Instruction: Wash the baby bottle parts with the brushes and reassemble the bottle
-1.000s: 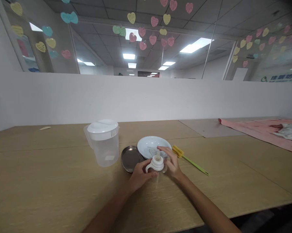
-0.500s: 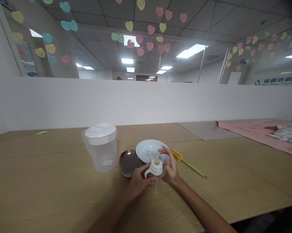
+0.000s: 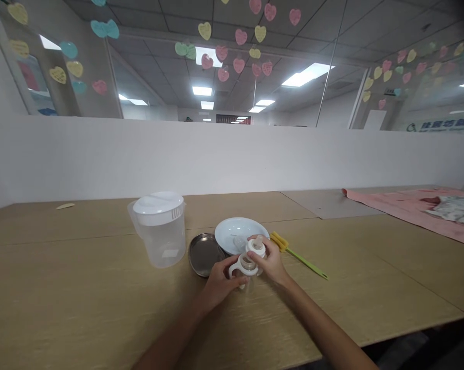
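My left hand (image 3: 223,282) is closed on a clear baby bottle (image 3: 248,263) with a white handled ring, held upright above the table. The bottle's mouth is uncovered. In my right hand (image 3: 272,261) is the bottle's white nipple cap (image 3: 256,246), a collar with a clear nipple, gripped by its sides. The cap is apart from the bottle, just above and to the right of its mouth. Behind both hands stands a white bowl (image 3: 232,226) with a clear item (image 3: 239,243) in it, whose kind I cannot make out.
A round metal dish (image 3: 204,255) lies left of the bowl. Farther left stands a clear pitcher (image 3: 163,241) with a white lid. A yellow and green bottle brush (image 3: 304,263) rests at the right. Pink cloth (image 3: 401,203) covers the far right of the table (image 3: 81,308).
The nipple cap has come off the bottle and moved up and right in my right hand. My right fingers, spread before, have closed around it. The left hand keeps its hold.
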`<state>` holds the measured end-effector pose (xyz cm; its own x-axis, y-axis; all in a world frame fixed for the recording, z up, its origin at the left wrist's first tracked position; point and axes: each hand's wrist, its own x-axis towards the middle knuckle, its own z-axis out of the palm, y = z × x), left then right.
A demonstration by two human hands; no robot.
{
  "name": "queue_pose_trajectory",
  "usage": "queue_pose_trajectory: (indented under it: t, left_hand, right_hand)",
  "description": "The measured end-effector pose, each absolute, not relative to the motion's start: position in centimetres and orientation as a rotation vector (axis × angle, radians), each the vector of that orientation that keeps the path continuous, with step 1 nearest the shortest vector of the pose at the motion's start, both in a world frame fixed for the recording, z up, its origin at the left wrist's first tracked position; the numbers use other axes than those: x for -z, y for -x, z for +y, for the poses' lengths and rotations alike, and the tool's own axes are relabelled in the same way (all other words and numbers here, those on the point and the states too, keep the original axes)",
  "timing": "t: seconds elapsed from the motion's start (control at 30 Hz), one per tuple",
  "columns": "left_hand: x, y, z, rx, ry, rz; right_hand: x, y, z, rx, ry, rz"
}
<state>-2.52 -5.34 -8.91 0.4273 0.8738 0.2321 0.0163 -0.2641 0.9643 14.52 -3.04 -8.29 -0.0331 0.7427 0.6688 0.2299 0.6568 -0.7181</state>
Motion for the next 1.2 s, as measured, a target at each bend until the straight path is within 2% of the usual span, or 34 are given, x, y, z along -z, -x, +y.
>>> queue_pose_trajectory:
  t: [0.2, 0.5, 0.7, 0.83, 0.97, 1.2]
  left_hand:
    - [9.0, 2.6, -5.4, -1.023, -1.642, 0.775]
    - [9.4, 2.8, -4.9, -1.029, -1.718, 0.847]
    - [9.2, 2.8, -4.9, -1.030, -1.689, 0.872]
    - [9.1, 2.8, -5.0, -1.043, -1.684, 0.832]
    - [9.1, 2.7, -5.1, -1.055, -1.658, 0.847]
    - [8.9, 2.7, -5.2, -1.041, -1.665, 0.845]
  right_hand:
    - [6.8, -16.0, -2.9, -0.800, 0.810, -1.713]
    - [6.4, -15.8, -3.5, -0.970, 0.781, -1.751]
    - [6.6, -16.2, -2.9, -1.080, 0.744, -1.491]
    - [6.7, -16.6, -2.4, -1.187, 0.533, -1.159]
    - [6.4, -17.3, -1.9, -1.180, 0.380, -0.894]
    - [7.1, -17.7, -0.7, -1.175, 0.389, -0.709]
